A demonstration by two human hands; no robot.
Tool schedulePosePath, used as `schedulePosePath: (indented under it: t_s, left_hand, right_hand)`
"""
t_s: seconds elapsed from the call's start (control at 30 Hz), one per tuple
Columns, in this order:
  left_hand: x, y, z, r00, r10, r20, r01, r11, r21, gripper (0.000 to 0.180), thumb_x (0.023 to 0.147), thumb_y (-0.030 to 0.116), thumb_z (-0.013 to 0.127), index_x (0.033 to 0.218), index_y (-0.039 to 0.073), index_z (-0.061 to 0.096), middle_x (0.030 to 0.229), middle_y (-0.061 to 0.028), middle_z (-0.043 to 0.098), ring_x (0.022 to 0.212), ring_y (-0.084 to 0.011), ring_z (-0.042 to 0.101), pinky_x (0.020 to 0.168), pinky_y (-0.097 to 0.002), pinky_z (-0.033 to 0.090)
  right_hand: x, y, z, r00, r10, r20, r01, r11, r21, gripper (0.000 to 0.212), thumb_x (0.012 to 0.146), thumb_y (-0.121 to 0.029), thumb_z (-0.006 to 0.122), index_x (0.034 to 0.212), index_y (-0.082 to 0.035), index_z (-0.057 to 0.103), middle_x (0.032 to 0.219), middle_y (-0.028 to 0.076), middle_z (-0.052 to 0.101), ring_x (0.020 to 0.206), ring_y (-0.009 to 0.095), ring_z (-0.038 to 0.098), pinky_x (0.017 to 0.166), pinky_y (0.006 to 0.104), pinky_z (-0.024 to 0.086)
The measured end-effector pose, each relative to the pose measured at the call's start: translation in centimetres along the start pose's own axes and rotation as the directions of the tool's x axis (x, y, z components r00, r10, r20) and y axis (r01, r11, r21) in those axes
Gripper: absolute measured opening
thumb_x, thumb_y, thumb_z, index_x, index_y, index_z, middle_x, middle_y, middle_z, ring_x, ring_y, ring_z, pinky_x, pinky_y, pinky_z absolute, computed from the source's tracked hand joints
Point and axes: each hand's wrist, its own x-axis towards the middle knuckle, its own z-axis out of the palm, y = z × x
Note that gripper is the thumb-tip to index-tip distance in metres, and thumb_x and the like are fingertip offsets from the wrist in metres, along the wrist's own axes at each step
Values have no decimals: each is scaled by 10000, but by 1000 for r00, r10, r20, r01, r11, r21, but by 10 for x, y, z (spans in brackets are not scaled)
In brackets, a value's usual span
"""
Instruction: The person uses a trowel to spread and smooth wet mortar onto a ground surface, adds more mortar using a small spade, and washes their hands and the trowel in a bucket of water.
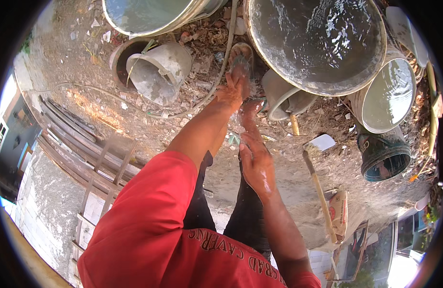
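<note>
Red shirt (144, 216), left hand (230, 97) at foot (241, 65), long axis and toes (242, 48) forward

Outdoor building yard (293, 168) (buckets (181, 60), paper sack (337, 216))

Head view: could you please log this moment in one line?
left hand: at foot | right hand: near lower leg | nearby: water-filled tub, tipped grey bucket
</note>
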Motion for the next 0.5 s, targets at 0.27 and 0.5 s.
schedulePosePath:
  t_s: [0.27,0.5]
  left_hand:
    - [-44,-30,91,756,631,172,-625,620,475,690,922,272,531,1536,99,268,1602,-204,184,1337,-479,400,896,-556,505]
    - [-74,-45,53,759,592,272,-642,750,158,889,860,352,644,1550,91,148,1559,-257,257,1280,-433,479,894,-517,521]
  right_hand:
    - [73,64,-122,912,27,-409,-44,999,-32,125,972,-124,620,985,0,625,907,80,675,749,151,617,677,280,492]
    - [191,-32,-175,895,-112,-432,123,992,-2,345,1006,-295,588,1226,-37,652,1127,89,691,929,159,665,849,271,502]
